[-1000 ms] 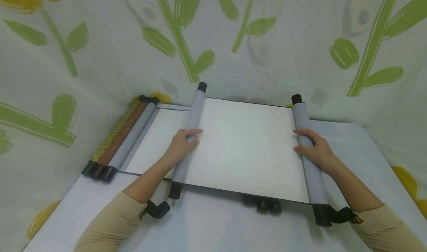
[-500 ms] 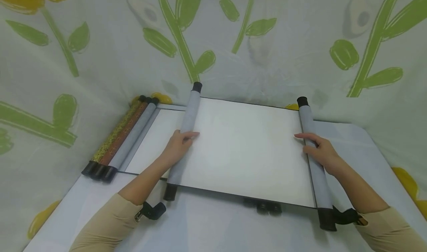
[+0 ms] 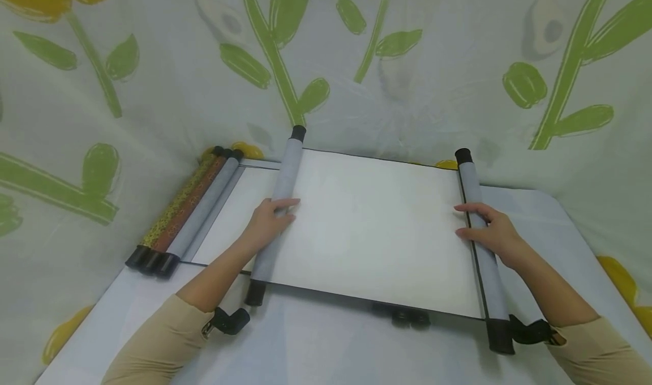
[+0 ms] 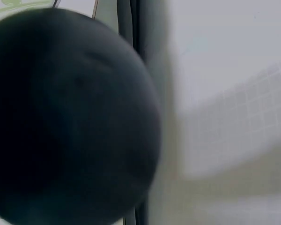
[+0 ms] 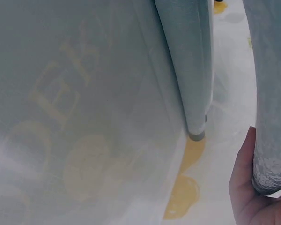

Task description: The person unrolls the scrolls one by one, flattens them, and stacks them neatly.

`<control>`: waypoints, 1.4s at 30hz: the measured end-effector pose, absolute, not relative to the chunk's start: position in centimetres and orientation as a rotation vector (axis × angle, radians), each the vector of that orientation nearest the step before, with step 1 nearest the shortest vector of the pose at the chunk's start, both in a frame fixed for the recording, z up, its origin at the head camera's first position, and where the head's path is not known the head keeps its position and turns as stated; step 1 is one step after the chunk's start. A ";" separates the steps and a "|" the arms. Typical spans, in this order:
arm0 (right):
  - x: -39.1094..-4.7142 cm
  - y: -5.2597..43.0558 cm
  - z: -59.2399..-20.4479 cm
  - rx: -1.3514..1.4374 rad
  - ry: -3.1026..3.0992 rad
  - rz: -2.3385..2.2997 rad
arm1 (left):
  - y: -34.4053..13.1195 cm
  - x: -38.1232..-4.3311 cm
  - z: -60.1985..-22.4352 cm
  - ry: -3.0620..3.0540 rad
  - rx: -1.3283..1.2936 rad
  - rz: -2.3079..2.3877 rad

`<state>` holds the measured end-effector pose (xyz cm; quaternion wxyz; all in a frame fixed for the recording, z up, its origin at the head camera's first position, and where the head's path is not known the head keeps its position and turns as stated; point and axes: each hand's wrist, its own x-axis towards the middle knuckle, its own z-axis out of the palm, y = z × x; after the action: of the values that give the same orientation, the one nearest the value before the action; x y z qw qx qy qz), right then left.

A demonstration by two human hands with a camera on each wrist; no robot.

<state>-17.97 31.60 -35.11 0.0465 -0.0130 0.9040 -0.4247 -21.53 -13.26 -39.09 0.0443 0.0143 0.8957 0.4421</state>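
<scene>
A hanging scroll (image 3: 377, 232) lies partly unrolled, its white sheet facing up between two grey rolls with black end knobs. My left hand (image 3: 265, 223) holds the left roll (image 3: 288, 172) with thumb and fingers across it. The right roll (image 3: 493, 277) is in my right hand (image 3: 494, 232), gripped near its middle. In the right wrist view, fingers (image 5: 246, 168) wrap a grey roll (image 5: 276, 93) at the right edge. A dark round knob (image 4: 75, 117), blurred and close, covers much of the left wrist view.
Another white scroll sheet (image 3: 239, 204) lies under the left side. Beside it are rolled scrolls in yellow (image 3: 178, 204), brown (image 3: 189, 206) and grey (image 3: 206, 206). Black knobs (image 3: 410, 318) poke out beneath the front edge. A flower-printed cloth (image 3: 417, 102) hangs behind the table (image 3: 326, 351).
My hands have moved apart, the left one leftward and the right one rightward, each with its roll. More of the white sheet shows between them, and the knobs underneath are more covered.
</scene>
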 end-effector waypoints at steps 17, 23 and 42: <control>-17.7 32.9 -35.9 -0.085 2.808 -1.208 | -14.7 -21.7 -39.7 2.758 0.055 1.311; -17.6 32.8 -35.8 -0.074 2.823 -1.200 | -14.9 -21.7 -39.4 2.767 0.066 1.293; -17.8 33.8 -36.1 -0.126 2.773 -1.217 | -16.2 -21.8 -39.6 2.878 0.101 1.219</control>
<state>-17.81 33.79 -36.15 0.0553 -0.0416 0.9134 -0.4010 -21.82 -16.24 -39.60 0.0071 0.0322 0.9203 0.3899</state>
